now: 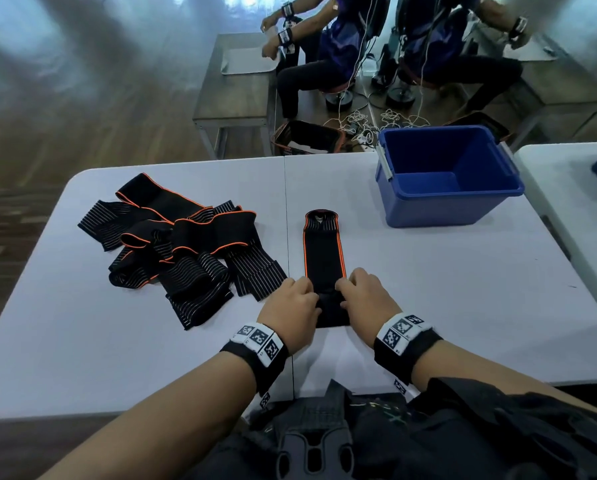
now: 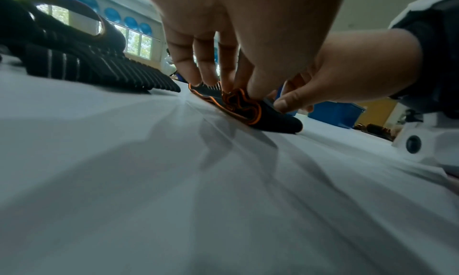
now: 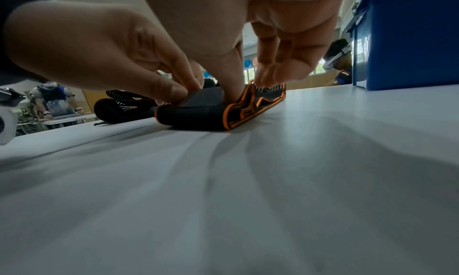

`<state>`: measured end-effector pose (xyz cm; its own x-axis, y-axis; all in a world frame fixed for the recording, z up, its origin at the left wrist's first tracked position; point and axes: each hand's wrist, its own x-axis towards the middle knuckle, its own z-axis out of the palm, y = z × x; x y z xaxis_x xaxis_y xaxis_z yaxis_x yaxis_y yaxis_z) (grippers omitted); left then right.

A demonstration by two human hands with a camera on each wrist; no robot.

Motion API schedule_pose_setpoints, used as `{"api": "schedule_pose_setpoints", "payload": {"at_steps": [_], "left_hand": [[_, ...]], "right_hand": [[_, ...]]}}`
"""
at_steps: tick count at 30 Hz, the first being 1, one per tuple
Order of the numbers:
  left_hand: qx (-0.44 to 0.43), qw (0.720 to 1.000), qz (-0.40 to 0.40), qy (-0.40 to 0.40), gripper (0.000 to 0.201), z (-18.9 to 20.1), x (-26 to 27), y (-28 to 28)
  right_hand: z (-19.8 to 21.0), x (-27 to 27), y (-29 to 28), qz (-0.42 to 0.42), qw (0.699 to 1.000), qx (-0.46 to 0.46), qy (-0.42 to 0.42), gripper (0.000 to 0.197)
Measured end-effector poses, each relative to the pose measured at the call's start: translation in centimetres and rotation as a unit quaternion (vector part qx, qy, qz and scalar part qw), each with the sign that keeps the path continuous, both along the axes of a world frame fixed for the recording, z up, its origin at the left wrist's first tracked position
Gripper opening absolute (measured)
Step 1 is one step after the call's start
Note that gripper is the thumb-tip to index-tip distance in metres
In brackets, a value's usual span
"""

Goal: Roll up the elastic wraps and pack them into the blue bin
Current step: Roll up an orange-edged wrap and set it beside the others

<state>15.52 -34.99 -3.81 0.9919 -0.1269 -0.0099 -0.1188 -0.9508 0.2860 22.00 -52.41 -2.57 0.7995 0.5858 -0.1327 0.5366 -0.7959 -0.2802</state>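
White tabletop (image 1: 428, 289), one elastic wrap (image 1: 324, 251) laid out straight, its near end being rolled.

Both hands work the near end: the left hand (image 1: 291, 303) and right hand (image 1: 364, 296) each have a narrow grip, thumb and fingertips pinching the first loose turns, likely to start the roll tight and even. Unrolled wraps (image 1: 186, 244) wait in a heap on the left; the blue bin (image 1: 446, 174) stands beyond on the right, holding no rolls that I can see.

No readable text; wrist bands (image 1: 259, 342) carry only coded square markers.
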Motion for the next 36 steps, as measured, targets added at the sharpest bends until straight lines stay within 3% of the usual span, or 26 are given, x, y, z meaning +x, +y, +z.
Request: {"api": "schedule_pose_setpoints", "payload": {"at_steps": [3,6,8,10,12,15,19,21,25,29,36], "left_hand": [[0.032,0.999,-0.008,0.043,0.051,0.3,-0.9,-0.1],[0.04,0.995,-0.013,0.087,0.075,0.0,-1.4,0.1],[0.014,0.996,0.004,0.092,0.075,-0.1,-1.3,0.0],[-0.014,0.996,0.024,0.087,0.061,-0.2,-0.8,-0.1],[-0.045,0.995,0.04,0.078,0.039,-0.1,-0.1,0.0],[-0.093,0.986,0.087,0.105,0.019,0.5,0.8,0.1],[-0.149,0.954,0.207,0.157,0.021,1.0,1.8,0.3],[-0.18,0.938,0.241,0.171,0.02,0.6,2.2,0.3],[-0.28,0.89,0.324,0.155,0.034,0.2,2.0,0.3],[-0.287,0.891,0.325,0.133,0.036,0.5,1.9,0.3],[-0.292,0.912,0.261,0.119,0.019,1.4,1.7,0.1]], "right_hand": [[-0.4,0.0,-0.3,0.032,0.999,-0.008,-0.027,0.014],[-0.2,0.2,-0.5,0.056,0.997,-0.041,0.021,0.048],[0.2,0.5,-0.8,0.069,0.994,-0.066,0.05,0.07],[0.4,0.9,-0.9,0.08,0.991,-0.09,0.065,0.084],[0.2,1.3,-0.8,0.068,0.992,-0.07,0.084,0.079],[0.3,1.7,-0.5,-0.009,0.989,0.033,0.143,0.052],[0.1,1.4,-0.1,-0.179,0.946,0.179,0.202,0.04],[-0.1,1.4,0.0,-0.217,0.933,0.197,0.206,0.039],[0.2,1.7,0.2,-0.206,0.939,0.184,0.205,0.046],[0.0,1.6,0.3,-0.178,0.952,0.16,0.193,0.047],[0.2,1.2,0.0,-0.133,0.964,0.148,0.177,0.039]]}}
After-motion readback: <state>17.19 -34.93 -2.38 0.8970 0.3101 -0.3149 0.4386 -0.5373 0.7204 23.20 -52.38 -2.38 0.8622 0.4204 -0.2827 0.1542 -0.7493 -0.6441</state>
